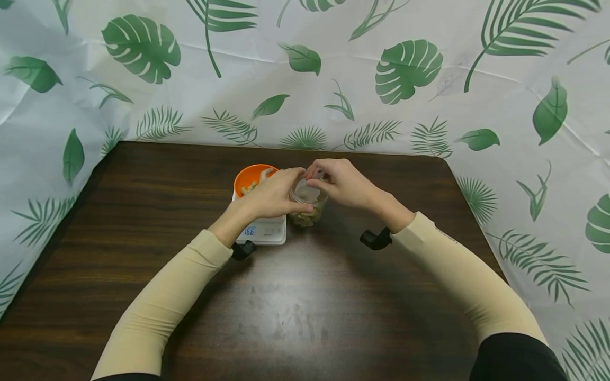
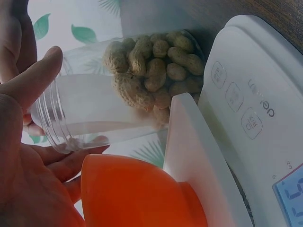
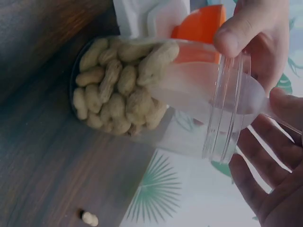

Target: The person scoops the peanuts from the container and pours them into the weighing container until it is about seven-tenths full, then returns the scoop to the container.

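Observation:
A clear jar [image 3: 184, 137] with unshelled peanuts [image 3: 118, 97] in its lower part stands right beside the scale. My left hand [image 1: 274, 196] holds the jar near its threaded mouth, thumb on one side and fingers on the other. In my right hand [image 1: 340, 182], the fingers and thumb pinch the handle of a translucent white scoop [image 3: 189, 87]. The scoop reaches down through the jar's mouth, its front end at the peanuts. An orange bowl [image 2: 128, 189] sits on the white kitchen scale [image 1: 271, 233], under my left wrist, with some peanuts in it.
The scale's display [image 1: 249, 231] is lit and shows digits. One loose peanut [image 3: 90, 218] lies on the dark wooden table [image 1: 295, 317]. A leaf-patterned sheet [image 1: 305, 100] hangs behind the table's far edge.

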Demonstrator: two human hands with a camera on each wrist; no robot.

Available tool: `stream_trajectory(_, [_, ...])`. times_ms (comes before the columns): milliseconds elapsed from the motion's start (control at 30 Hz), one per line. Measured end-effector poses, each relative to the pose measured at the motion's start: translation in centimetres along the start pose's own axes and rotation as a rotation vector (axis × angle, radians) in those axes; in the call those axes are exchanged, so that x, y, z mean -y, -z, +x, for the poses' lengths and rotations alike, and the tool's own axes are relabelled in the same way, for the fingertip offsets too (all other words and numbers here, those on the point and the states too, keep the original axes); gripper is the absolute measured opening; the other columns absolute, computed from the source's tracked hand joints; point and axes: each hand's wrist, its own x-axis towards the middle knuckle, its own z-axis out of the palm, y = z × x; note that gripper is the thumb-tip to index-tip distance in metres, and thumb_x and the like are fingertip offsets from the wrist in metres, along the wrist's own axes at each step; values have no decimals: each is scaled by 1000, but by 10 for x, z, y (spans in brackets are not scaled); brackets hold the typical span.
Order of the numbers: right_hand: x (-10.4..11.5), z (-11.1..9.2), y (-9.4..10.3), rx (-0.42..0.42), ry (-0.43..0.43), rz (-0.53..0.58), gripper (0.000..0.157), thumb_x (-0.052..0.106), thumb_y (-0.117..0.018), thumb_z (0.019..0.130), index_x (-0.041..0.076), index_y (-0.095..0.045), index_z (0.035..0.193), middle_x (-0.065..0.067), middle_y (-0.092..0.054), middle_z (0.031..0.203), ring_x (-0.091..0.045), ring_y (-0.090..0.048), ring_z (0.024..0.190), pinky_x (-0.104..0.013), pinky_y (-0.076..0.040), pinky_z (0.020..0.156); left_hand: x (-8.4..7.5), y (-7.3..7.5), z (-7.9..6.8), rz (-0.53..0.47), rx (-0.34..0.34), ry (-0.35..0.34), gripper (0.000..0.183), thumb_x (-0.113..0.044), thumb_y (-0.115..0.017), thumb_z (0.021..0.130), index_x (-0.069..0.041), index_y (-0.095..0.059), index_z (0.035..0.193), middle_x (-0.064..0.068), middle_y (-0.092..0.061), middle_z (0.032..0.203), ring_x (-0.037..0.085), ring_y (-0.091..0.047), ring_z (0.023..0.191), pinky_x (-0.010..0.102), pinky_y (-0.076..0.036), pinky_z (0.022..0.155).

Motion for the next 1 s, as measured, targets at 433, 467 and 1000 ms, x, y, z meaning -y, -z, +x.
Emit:
stream_trajectory(433, [-3,-2,-7,-29,-37,17,17,19,-75,97,7,-77,109,1,-74,101,-12,-63,83,-35,-50,70,1,-1,1,-22,0,-5,87,-59,-77,87,-11,-44,152,0,-58,137,18,-56,118,69,-18,109])
stream_trajectory(467, [-3,-2,-8,-34,-33,21,16,19,-74,97,8,-77,109,1,-75,101,-12,-64,83,-34,-50,70,2,-2,1,-25,-2,-5,86,-59,-77,87,-11,-44,151,-1,-58,137,17,-56,117,69,-18,109])
stream_trajectory(1000, [3,1,4,-151,140,-86,9,11,-72,98,4,-74,103,-4,-72,94,-15,-62,76,-37,-52,67,0,-3,0,-23,-36,-11,85,-56,-79,86,-11,-45,150,-2,-59,130,18,-56,116,68,-22,106])
